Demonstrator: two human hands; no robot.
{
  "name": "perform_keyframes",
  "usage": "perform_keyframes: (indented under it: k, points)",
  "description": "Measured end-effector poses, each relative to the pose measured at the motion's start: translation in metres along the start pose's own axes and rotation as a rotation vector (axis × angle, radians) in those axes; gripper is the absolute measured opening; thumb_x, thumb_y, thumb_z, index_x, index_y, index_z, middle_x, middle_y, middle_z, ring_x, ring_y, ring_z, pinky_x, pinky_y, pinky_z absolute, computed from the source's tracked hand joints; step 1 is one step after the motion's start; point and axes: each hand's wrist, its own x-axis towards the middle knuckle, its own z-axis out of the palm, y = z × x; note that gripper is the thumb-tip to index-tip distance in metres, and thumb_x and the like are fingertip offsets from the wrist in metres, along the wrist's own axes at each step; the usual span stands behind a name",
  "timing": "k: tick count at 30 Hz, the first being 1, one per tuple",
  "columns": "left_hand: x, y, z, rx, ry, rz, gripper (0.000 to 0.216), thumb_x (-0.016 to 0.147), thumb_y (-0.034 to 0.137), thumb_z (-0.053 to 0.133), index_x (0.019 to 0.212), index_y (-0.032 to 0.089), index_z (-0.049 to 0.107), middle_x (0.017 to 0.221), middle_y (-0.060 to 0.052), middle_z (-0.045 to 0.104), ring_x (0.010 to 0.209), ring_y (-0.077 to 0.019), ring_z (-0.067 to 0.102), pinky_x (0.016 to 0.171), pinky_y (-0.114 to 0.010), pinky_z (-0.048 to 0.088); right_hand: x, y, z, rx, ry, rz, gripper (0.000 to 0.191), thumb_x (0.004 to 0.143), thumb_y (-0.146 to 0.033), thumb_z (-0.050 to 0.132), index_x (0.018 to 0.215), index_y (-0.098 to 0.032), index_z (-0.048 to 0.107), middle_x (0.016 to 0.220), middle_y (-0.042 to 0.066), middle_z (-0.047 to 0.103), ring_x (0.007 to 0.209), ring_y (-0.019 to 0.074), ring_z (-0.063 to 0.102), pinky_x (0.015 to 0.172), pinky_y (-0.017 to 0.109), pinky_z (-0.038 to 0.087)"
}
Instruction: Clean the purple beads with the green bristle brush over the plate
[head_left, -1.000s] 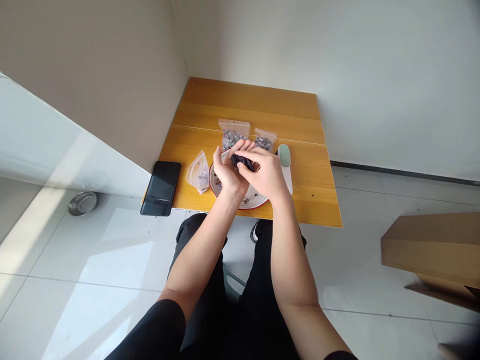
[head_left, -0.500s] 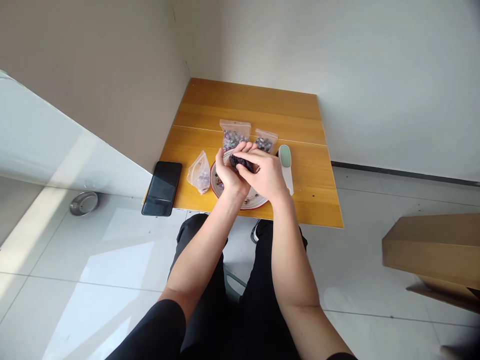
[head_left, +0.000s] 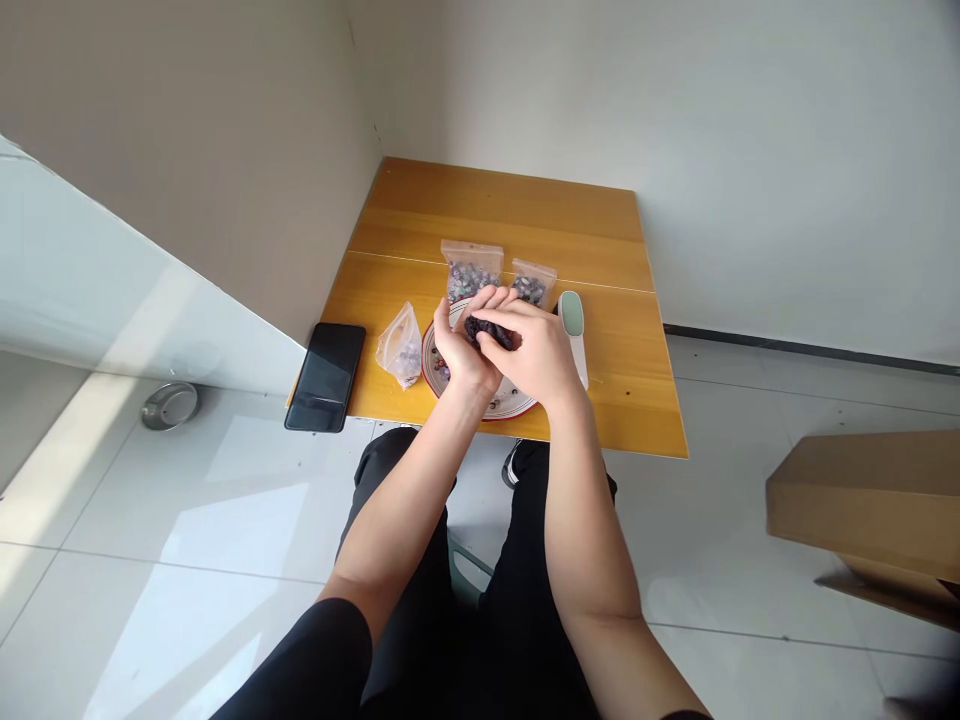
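Over the plate, my left hand (head_left: 469, 362) is turned palm up and cupped under a dark, knobbly bundle (head_left: 487, 331), whose exact kind I cannot make out. From the right, my right hand (head_left: 541, 352) has its thumb and fingers closed on the same bundle. Below both hands lies a white plate (head_left: 513, 404) with a red rim, partly hidden, holding several small dark and coloured beads. An open clear bag (head_left: 401, 348) with pale beads stands left of the plate. Behind it are two zip bags of mixed beads, a larger bag (head_left: 472, 270) and a smaller bag (head_left: 532, 283).
A black phone (head_left: 325, 377) lies at the left edge of the wooden table (head_left: 630, 400). Right of the plate is a white and green device (head_left: 571, 315). Walls close in the back and left. A metal bowl (head_left: 171, 406) and a cardboard box (head_left: 862, 490) are on the floor.
Very little differs. The right fingers and the dark bundle have shifted slightly; the whole view has drifted a few pixels.
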Motion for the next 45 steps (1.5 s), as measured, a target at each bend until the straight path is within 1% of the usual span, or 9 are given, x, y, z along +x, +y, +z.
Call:
perform_keyframes:
  k: [4, 8, 13, 17, 21, 26, 32, 38, 45]
  points:
    - [0.002, 0.004, 0.000, 0.001, 0.008, 0.011, 0.055, 0.095, 0.055, 0.035, 0.102, 0.011, 0.067, 0.121, -0.017, 0.072, 0.141, -0.0297, 0.054, 0.117, -0.040, 0.044, -0.001, -0.001, -0.003, -0.087, -0.002, 0.017, 0.034, 0.087, -0.020, 0.063, 0.116, -0.030, 0.077, 0.121, 0.003, 0.074, 0.104, 0.0250, 0.069, 0.086, 0.043, 0.056]
    - [0.003, 0.004, 0.002, 0.005, 0.040, 0.005, 0.045, 0.095, 0.045, 0.036, 0.099, 0.011, 0.066, 0.122, -0.018, 0.072, 0.143, -0.0294, 0.052, 0.118, -0.040, 0.044, -0.003, 0.000, -0.004, -0.019, -0.050, -0.023, 0.034, 0.086, -0.019, 0.064, 0.114, -0.032, 0.078, 0.119, 0.001, 0.074, 0.106, 0.0238, 0.068, 0.084, 0.040, 0.057]
    - [0.003, -0.003, 0.001, -0.041, 0.002, -0.026, 0.041, 0.095, 0.039, 0.034, 0.090, 0.013, 0.065, 0.126, -0.017, 0.070, 0.144, -0.0282, 0.050, 0.120, -0.038, 0.042, -0.002, -0.004, -0.002, -0.087, 0.063, 0.050, 0.030, 0.090, -0.025, 0.062, 0.114, -0.030, 0.078, 0.109, 0.004, 0.075, 0.097, 0.0239, 0.069, 0.078, 0.039, 0.055]
    - [0.007, -0.001, -0.004, -0.055, 0.000, -0.003, 0.041, 0.095, 0.040, 0.036, 0.094, 0.011, 0.066, 0.121, -0.018, 0.071, 0.140, -0.0282, 0.054, 0.118, -0.036, 0.044, -0.002, -0.004, -0.005, -0.110, 0.132, 0.090, 0.029, 0.090, -0.027, 0.063, 0.114, -0.028, 0.078, 0.103, 0.005, 0.075, 0.088, 0.0226, 0.069, 0.075, 0.038, 0.054]
    - [0.007, 0.002, -0.003, -0.014, 0.055, 0.011, 0.040, 0.094, 0.039, 0.041, 0.103, 0.010, 0.066, 0.128, -0.019, 0.070, 0.140, -0.0295, 0.054, 0.116, -0.039, 0.046, -0.004, 0.000, -0.005, -0.145, 0.066, 0.071, 0.025, 0.089, -0.026, 0.064, 0.108, -0.029, 0.080, 0.103, 0.005, 0.076, 0.091, 0.0245, 0.070, 0.075, 0.039, 0.054]
    - [0.003, -0.001, 0.001, 0.006, 0.089, -0.010, 0.043, 0.095, 0.036, 0.039, 0.111, 0.007, 0.065, 0.129, -0.019, 0.070, 0.142, -0.0287, 0.053, 0.117, -0.038, 0.046, -0.004, 0.001, 0.001, -0.059, -0.008, -0.010, 0.023, 0.089, -0.024, 0.063, 0.103, -0.029, 0.080, 0.114, 0.002, 0.076, 0.104, 0.0251, 0.069, 0.086, 0.042, 0.057]
    - [0.003, -0.003, 0.003, -0.003, 0.075, -0.022, 0.037, 0.095, 0.035, 0.039, 0.092, 0.011, 0.066, 0.121, -0.018, 0.073, 0.143, -0.0299, 0.051, 0.117, -0.038, 0.046, -0.003, -0.002, 0.001, -0.180, 0.081, 0.079, 0.021, 0.088, -0.024, 0.063, 0.099, -0.028, 0.080, 0.106, 0.004, 0.077, 0.091, 0.0260, 0.071, 0.072, 0.041, 0.055]
    - [0.007, -0.004, 0.000, 0.004, 0.094, 0.007, 0.033, 0.094, 0.032, 0.040, 0.087, 0.011, 0.066, 0.122, -0.018, 0.073, 0.142, -0.0292, 0.053, 0.117, -0.039, 0.046, -0.004, 0.002, 0.000, -0.011, -0.001, 0.005, 0.021, 0.090, -0.024, 0.062, 0.100, -0.029, 0.080, 0.107, 0.002, 0.078, 0.100, 0.0239, 0.070, 0.085, 0.041, 0.057]
    - [0.006, -0.004, 0.000, 0.011, 0.068, 0.008, 0.031, 0.092, 0.028, 0.042, 0.087, 0.010, 0.067, 0.122, -0.018, 0.072, 0.143, -0.0300, 0.052, 0.119, -0.039, 0.044, -0.004, 0.002, -0.001, -0.080, 0.050, 0.057, 0.021, 0.089, -0.024, 0.063, 0.101, -0.027, 0.080, 0.107, 0.004, 0.078, 0.096, 0.0248, 0.071, 0.079, 0.040, 0.056]
